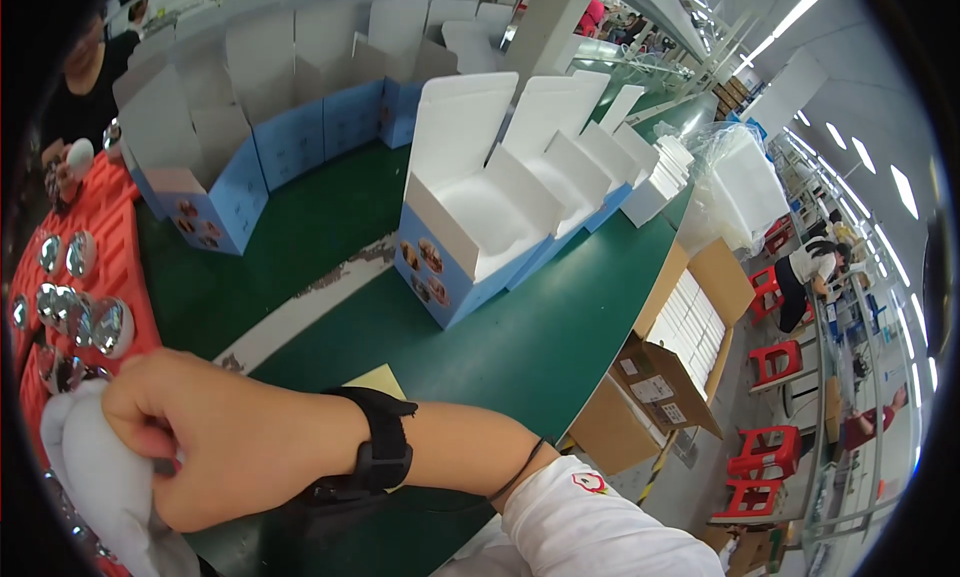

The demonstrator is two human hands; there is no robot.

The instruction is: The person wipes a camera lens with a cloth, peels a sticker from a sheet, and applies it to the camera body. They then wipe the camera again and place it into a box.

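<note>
My right hand [225,452], a black strap around its wrist, reaches across to the lower left with its fingers curled closed. Its fingertips are mostly hidden, and a small dark thing shows at them. Against it lies bunched white fabric [95,457]; whether this is a cloth or a glove on my left hand, I cannot tell. No bare part of my left hand shows. Just beyond the fabric, shiny silver rounded pieces [110,327] sit in a red ridged tray [140,277].
Open blue-and-white boxes [440,272] stand on the green table [540,327], with more boxes [290,142] in a curved row behind. An open carton [640,387] of white pieces stands right of the table. Across the tray, a person's hand [60,177] is near a white rounded piece. Red stools [765,452] stand farther right.
</note>
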